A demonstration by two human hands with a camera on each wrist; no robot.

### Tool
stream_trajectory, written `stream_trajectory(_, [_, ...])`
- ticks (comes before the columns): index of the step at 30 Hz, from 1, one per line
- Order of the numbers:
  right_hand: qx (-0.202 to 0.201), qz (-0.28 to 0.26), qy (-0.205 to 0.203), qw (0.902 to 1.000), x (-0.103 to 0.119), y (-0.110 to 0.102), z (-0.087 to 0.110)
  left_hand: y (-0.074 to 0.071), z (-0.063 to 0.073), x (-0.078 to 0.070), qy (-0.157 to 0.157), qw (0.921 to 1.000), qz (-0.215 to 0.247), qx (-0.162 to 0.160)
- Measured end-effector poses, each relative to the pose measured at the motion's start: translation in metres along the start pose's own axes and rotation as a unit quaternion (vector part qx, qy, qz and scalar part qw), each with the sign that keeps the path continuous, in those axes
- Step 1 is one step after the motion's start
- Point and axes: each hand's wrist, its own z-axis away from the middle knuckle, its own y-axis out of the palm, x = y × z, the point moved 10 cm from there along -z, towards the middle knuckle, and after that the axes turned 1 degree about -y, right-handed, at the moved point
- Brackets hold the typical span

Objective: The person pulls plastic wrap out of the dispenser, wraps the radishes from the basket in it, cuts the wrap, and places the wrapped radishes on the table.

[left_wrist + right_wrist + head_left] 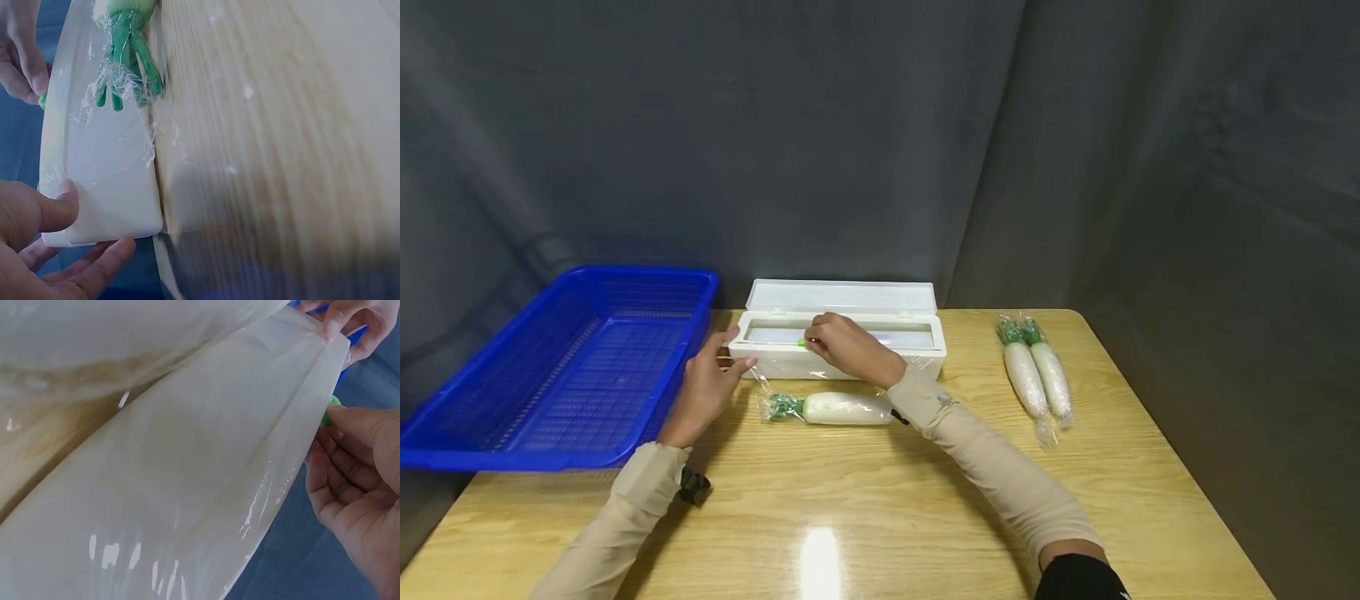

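A white cling film dispenser [790, 363] lies with its lid raised, a film roll [902, 339] inside. My left hand [706, 385] grips its left end; in the left wrist view the thumb lies on the front face and fingers go round the end. My right hand [853, 348] pinches the small green slide cutter [332, 411] on the dispenser's front edge. Clear film [269, 481] hangs over the front. Just before the dispenser lies a white radish [844, 408] with green stalks [129, 56]; shiny film covers it, and the right forearm hides its right tip.
At the left stands a large blue plastic basket [576, 460], close beside the left hand. Two film-wrapped white radishes [1026, 379] lie side by side at the right of the wooden table [887, 517]. Grey curtains [850, 150] hang behind the table.
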Motion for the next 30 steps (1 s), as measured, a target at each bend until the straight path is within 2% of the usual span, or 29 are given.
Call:
stream_trajectory(4, [-0.006,0.010,0.000,0.9999,-0.003,-0.005,0.007,0.003,-0.001,-0.003,0.007,1.0000,0.005,-0.001])
stream_trajectory(9, [-0.013,0.026,0.005,0.9996,-0.009,-0.014,0.019,-0.002,-0.002,-0.007,0.018,0.9998,0.001,-0.011])
stream_trajectory(17, [-0.014,0.019,0.012,0.9997,-0.020,-0.021,0.042,-0.002,0.000,-0.003,0.009,0.9999,-0.001,-0.006])
stream_trajectory(23, [-0.030,0.034,0.007,0.9990,-0.022,-0.026,0.054,0.004,-0.002,0.000,-0.001,1.0000,0.001,0.009])
stream_trajectory(30, [-0.033,0.054,0.018,0.9978,-0.029,-0.030,0.075,0.002,0.001,0.002,-0.001,0.9997,-0.022,0.005])
